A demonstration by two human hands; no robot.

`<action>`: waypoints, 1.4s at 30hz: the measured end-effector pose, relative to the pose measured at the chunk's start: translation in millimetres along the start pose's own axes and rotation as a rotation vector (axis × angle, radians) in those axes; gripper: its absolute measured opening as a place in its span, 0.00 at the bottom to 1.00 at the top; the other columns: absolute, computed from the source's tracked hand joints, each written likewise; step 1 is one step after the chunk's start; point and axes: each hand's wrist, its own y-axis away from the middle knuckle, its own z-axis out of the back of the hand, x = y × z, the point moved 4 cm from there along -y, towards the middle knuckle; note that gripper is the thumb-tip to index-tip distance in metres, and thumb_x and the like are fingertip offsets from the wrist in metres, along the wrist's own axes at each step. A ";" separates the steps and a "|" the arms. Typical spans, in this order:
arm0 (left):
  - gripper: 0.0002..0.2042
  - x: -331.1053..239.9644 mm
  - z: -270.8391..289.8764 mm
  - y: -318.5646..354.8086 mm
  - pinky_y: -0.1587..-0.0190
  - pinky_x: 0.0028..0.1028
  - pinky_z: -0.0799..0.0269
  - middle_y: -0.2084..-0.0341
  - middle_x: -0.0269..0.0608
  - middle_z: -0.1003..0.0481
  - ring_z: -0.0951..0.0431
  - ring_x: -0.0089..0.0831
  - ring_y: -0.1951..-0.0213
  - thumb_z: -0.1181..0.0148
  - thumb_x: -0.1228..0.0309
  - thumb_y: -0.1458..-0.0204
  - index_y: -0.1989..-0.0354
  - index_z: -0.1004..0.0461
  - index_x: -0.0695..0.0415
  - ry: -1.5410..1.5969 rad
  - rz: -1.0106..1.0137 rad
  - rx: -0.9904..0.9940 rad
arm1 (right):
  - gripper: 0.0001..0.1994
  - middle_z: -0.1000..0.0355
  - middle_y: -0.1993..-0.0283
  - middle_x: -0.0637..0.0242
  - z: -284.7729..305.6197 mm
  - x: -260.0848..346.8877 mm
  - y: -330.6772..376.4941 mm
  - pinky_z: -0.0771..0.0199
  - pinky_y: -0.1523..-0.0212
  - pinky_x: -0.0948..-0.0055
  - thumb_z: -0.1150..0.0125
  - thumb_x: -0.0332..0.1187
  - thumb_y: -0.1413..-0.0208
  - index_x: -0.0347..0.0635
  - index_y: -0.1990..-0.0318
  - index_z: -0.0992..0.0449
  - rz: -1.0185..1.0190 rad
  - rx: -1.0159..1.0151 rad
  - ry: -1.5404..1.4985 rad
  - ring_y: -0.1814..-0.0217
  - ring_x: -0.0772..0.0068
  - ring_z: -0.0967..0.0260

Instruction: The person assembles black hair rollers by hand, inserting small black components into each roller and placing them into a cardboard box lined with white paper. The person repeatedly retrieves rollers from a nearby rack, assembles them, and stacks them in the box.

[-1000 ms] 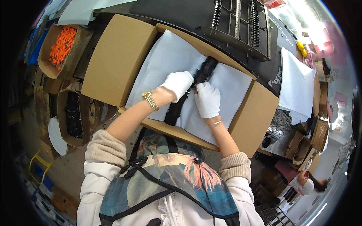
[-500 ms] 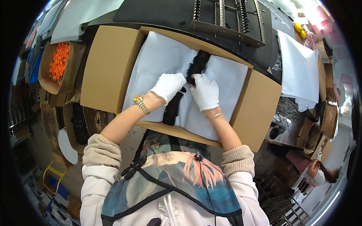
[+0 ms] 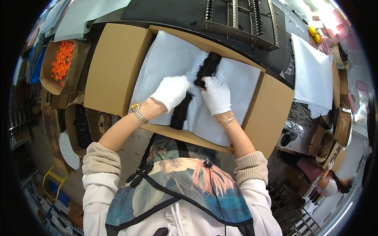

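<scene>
An open cardboard box in front of me is lined with white paper sheets. Down its middle runs a row of closely packed black pieces with jagged edges, split into a far stretch and a near stretch; their exact kind is unclear. My right hand, in a white glove, pinches the near end of the far stretch. My gloved left hand is curled over the gap between the stretches, fingers closed and slightly blurred. What it holds, if anything, is hidden.
A metal rack with black pieces on its bars lies on the dark table beyond the box. At left stand cartons of orange pieces and black pieces. White sheets lie at right. Another person is farther right.
My left hand has shifted a little left, away from the far stretch of black pieces. My right hand stays at the same end of it, having moved only slightly.
</scene>
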 end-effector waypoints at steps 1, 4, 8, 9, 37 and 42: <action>0.11 1.0 2.7 -10.0 0.58 0.41 0.25 0.67 0.48 0.26 0.22 0.48 0.63 0.50 0.75 0.44 0.56 0.24 0.55 0.063 0.041 -0.054 | 0.15 0.27 0.69 0.62 -0.4 0.3 0.3 0.26 0.65 0.61 0.30 0.35 0.55 0.45 0.60 0.25 0.011 -0.011 0.000 0.67 0.58 0.26; 0.14 8.6 1.6 -47.2 0.53 0.45 0.25 0.60 0.54 0.26 0.23 0.56 0.57 0.52 0.75 0.45 0.53 0.24 0.58 0.263 0.290 -0.141 | 0.14 0.27 0.67 0.62 -2.2 0.2 1.9 0.28 0.66 0.61 0.30 0.35 0.55 0.45 0.60 0.25 -0.002 -0.020 0.001 0.67 0.58 0.27; 0.21 16.5 -17.4 -70.5 0.40 0.34 0.34 0.43 0.55 0.28 0.27 0.48 0.44 0.53 0.63 0.36 0.38 0.30 0.59 0.972 0.544 -0.241 | 0.15 0.27 0.66 0.63 -0.6 1.9 3.8 0.31 0.65 0.60 0.29 0.37 0.55 0.46 0.61 0.25 -0.028 -0.092 0.080 0.66 0.59 0.28; 0.25 13.5 -24.3 -68.7 0.37 0.30 0.40 0.39 0.54 0.30 0.31 0.43 0.39 0.55 0.57 0.34 0.36 0.32 0.61 1.110 0.572 -0.265 | 0.15 0.27 0.65 0.64 0.3 1.9 4.1 0.32 0.65 0.60 0.29 0.38 0.56 0.47 0.61 0.25 -0.048 -0.096 0.106 0.65 0.59 0.28; 0.27 15.9 -44.4 -52.4 0.27 0.31 0.54 0.30 0.49 0.43 0.45 0.37 0.28 0.59 0.61 0.32 0.30 0.44 0.67 1.433 0.576 -0.286 | 0.14 0.25 0.69 0.60 13.6 -9.6 -6.2 0.30 0.65 0.58 0.25 0.39 0.60 0.45 0.70 0.24 -0.080 0.066 -0.011 0.66 0.55 0.27; 0.26 10.0 -51.3 -38.8 0.36 0.28 0.42 0.37 0.48 0.32 0.33 0.40 0.38 0.58 0.56 0.34 0.33 0.35 0.58 1.430 0.664 -0.304 | 0.14 0.29 0.73 0.65 13.9 -3.4 -3.5 0.34 0.67 0.59 0.27 0.41 0.59 0.47 0.74 0.28 -0.020 0.095 0.098 0.68 0.58 0.29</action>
